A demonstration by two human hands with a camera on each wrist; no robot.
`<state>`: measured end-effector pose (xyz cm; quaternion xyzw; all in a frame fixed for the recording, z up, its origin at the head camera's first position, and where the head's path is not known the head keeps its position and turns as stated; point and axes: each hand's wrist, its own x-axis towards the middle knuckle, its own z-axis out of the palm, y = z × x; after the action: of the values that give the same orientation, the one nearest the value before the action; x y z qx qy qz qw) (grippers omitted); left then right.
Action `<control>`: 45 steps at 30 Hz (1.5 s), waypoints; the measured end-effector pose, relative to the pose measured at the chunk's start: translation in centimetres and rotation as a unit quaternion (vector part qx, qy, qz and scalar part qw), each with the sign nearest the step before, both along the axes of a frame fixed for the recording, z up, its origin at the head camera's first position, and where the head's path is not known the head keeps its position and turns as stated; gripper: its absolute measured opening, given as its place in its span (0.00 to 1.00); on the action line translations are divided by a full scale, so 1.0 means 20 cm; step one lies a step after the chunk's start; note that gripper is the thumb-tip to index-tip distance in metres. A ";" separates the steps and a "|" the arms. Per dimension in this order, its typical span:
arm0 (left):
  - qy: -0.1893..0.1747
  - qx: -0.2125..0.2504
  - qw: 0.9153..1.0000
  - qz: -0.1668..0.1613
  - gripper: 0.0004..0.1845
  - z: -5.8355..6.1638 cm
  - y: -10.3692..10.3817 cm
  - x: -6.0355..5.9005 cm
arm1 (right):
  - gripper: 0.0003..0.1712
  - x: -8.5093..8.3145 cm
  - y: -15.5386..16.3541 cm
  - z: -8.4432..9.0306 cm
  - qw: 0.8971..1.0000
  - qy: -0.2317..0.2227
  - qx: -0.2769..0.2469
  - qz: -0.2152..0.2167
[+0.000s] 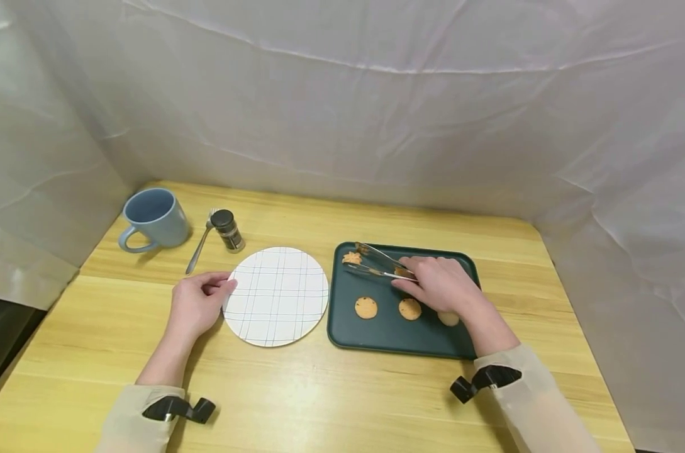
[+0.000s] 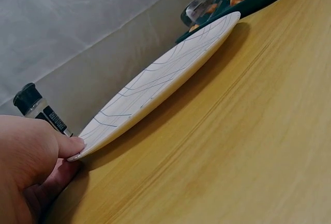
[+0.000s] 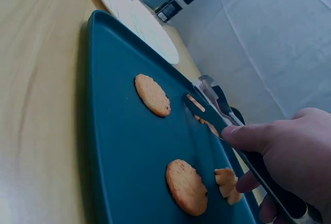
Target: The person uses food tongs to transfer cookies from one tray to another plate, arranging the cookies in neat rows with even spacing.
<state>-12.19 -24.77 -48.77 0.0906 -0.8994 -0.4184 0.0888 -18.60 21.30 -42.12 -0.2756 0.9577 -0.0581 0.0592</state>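
My left hand pinches the left rim of a round white plate with a blue grid pattern, thumb on top. In the left wrist view the plate shows edge-on, its rim over a shadow on the wood. Over a dark green tray, my right hand grips metal tongs. The spread tong tips stand on either side of a flower-shaped cookie in the tray's far left corner. Two round cookies, one left and one right, lie nearer the front; others are partly hidden under my right hand.
At the back left of the wooden table stand a blue mug and a black-capped spice jar, with a fork between them. Pale cloth walls enclose the back and sides. The plate sits close against the tray's left edge.
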 end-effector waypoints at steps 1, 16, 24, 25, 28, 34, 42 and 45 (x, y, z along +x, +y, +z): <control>0.000 0.000 1.000 0.000 0.14 0.00 0.00 0.00 | 0.33 -0.01 0.00 0.00 1.000 -0.002 0.000 0.004; 0.009 0.002 1.000 -0.003 0.14 0.01 0.00 0.01 | 0.13 -0.03 0.02 0.03 0.997 0.001 -0.028 0.067; 0.005 0.001 1.000 -0.005 0.15 0.00 -0.01 0.00 | 0.32 0.00 0.05 0.04 1.000 -0.005 -0.002 0.024; 0.004 0.000 1.000 -0.004 0.15 0.00 -0.01 0.00 | 0.33 0.00 0.05 0.04 1.000 -0.006 -0.001 0.023; 0.003 0.000 1.000 -0.003 0.15 0.00 -0.01 0.00 | 0.34 -0.01 0.03 0.03 1.000 -0.012 -0.006 0.022; 0.003 0.002 1.000 -0.004 0.15 0.00 0.00 0.01 | 0.31 -0.01 0.01 0.03 0.999 -0.010 -0.015 0.035; 0.007 0.006 1.000 -0.006 0.15 0.00 0.00 0.01 | 0.24 -0.02 0.02 0.04 0.998 -0.010 -0.018 0.053; 0.004 0.008 1.000 -0.004 0.15 0.00 -0.01 0.01 | 0.29 -0.01 0.04 0.04 0.999 -0.010 -0.023 0.047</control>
<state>-12.04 -24.89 -48.68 0.0857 -0.8960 -0.4263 0.0903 -18.76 22.03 -41.38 -0.3214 0.9413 -0.0798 0.0649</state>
